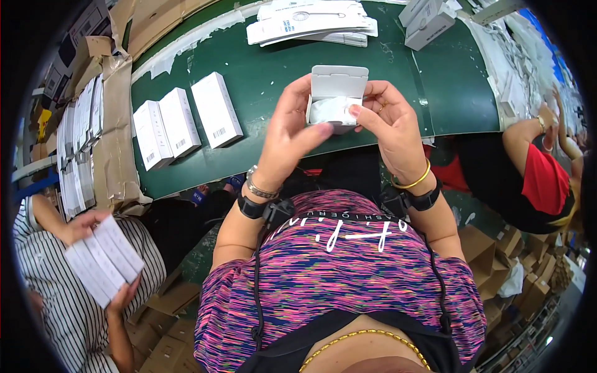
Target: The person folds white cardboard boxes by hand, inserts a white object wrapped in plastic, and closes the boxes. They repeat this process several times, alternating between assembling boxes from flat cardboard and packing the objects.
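Head view: the white box (344,128) is gripped by left hand (291,124) and right hand (396,127), contents (327,110) in, flap (339,81) unclosed, three closed boxes (177,122) laid toward the table's (267,71) left edge.

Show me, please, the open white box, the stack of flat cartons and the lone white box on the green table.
Open white box (339,82): head view, raised lid flap.
Stack of flat cartons (312,23): head view, top carton's face.
Lone white box (214,110): head view, middle of its upper face.
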A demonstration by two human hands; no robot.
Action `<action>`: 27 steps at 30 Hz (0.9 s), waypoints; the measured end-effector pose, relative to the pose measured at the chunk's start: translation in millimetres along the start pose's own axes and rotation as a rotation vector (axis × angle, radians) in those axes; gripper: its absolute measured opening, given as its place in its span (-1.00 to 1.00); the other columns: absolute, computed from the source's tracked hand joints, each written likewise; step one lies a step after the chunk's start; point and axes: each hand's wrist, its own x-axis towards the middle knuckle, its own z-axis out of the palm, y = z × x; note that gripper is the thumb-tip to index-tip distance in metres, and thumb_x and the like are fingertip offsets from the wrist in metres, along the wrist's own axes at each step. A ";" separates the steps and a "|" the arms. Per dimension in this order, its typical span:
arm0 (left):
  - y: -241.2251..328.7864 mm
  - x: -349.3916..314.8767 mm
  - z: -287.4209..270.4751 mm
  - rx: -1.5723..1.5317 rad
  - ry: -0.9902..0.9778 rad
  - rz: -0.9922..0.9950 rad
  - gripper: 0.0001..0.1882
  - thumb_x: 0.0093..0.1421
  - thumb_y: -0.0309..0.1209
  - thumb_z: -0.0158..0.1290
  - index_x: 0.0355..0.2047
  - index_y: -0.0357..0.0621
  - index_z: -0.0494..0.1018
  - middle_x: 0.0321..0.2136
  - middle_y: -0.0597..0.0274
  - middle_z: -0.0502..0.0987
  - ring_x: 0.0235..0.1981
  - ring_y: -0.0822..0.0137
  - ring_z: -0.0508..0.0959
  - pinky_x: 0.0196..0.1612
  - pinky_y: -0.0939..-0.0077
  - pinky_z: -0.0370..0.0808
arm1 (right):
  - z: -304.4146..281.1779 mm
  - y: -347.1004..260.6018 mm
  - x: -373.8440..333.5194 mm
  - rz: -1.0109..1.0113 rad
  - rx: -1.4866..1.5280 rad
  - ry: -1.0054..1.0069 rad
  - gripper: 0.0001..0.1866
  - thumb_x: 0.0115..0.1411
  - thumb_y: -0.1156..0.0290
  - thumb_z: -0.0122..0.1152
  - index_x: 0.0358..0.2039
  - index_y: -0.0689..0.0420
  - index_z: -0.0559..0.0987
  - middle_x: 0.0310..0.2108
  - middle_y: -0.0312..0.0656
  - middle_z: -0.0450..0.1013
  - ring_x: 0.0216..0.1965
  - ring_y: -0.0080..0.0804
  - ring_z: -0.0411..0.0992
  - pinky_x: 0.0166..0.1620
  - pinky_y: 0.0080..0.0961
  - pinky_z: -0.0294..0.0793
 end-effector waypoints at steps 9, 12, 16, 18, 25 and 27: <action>-8.0 -0.9 19.2 0.387 0.127 -0.054 -0.64 0.29 -0.44 0.20 0.04 -0.25 0.40 -0.12 0.21 0.58 -0.11 0.42 0.59 -0.05 0.43 0.59 | 2.6 3.3 -3.8 -0.059 0.010 -0.001 -0.64 0.33 0.56 0.27 0.11 0.28 0.47 -0.08 -0.24 0.51 -0.09 -0.58 0.47 -0.04 -0.60 0.48; -7.9 -3.0 24.5 0.186 0.162 -0.084 -0.69 0.34 -0.42 0.16 0.03 -0.23 0.40 -0.20 0.25 0.59 -0.18 0.49 0.58 -0.14 0.48 0.59 | 1.4 4.5 -5.4 -0.061 0.012 -0.015 -0.63 0.32 0.58 0.27 0.11 0.29 0.46 -0.07 -0.25 0.51 -0.08 -0.57 0.47 0.00 -0.59 0.48; -7.9 -2.5 22.3 0.120 0.148 -0.104 -0.73 0.36 -0.43 0.12 0.01 -0.23 0.40 -0.18 0.27 0.58 -0.16 0.54 0.57 -0.15 0.53 0.59 | 1.9 5.7 -6.1 -0.076 0.022 -0.020 -0.62 0.29 0.61 0.29 0.11 0.29 0.46 -0.06 -0.25 0.50 -0.06 -0.56 0.47 0.04 -0.55 0.49; -10.1 -3.9 18.2 0.135 0.125 -0.107 -0.70 0.35 -0.44 0.12 0.04 -0.24 0.39 -0.14 0.24 0.58 -0.12 0.51 0.57 -0.09 0.51 0.58 | 3.9 5.2 -5.5 -0.123 -0.039 0.000 -0.61 0.27 0.62 0.31 0.10 0.28 0.46 -0.05 -0.24 0.50 -0.05 -0.55 0.47 0.05 -0.54 0.49; 1.0 -4.9 -6.6 -0.447 -0.020 -0.232 -0.48 0.32 -0.47 0.09 0.27 -0.30 0.35 0.07 0.10 0.56 0.11 0.33 0.54 0.20 0.38 0.46 | 7.0 -1.0 -0.7 -0.008 -0.033 0.025 -0.61 0.23 0.64 0.32 0.06 0.27 0.46 -0.07 -0.24 0.50 -0.06 -0.55 0.47 0.04 -0.55 0.48; 0.0 -2.1 -15.2 -0.328 -0.092 -0.236 -0.42 0.30 -0.48 0.07 0.33 -0.32 0.31 0.12 0.07 0.54 0.16 0.30 0.51 0.26 0.36 0.39 | 7.9 -4.2 0.3 0.003 -0.026 0.013 -0.61 0.23 0.65 0.32 0.05 0.27 0.46 -0.08 -0.24 0.50 -0.06 -0.55 0.47 0.04 -0.55 0.48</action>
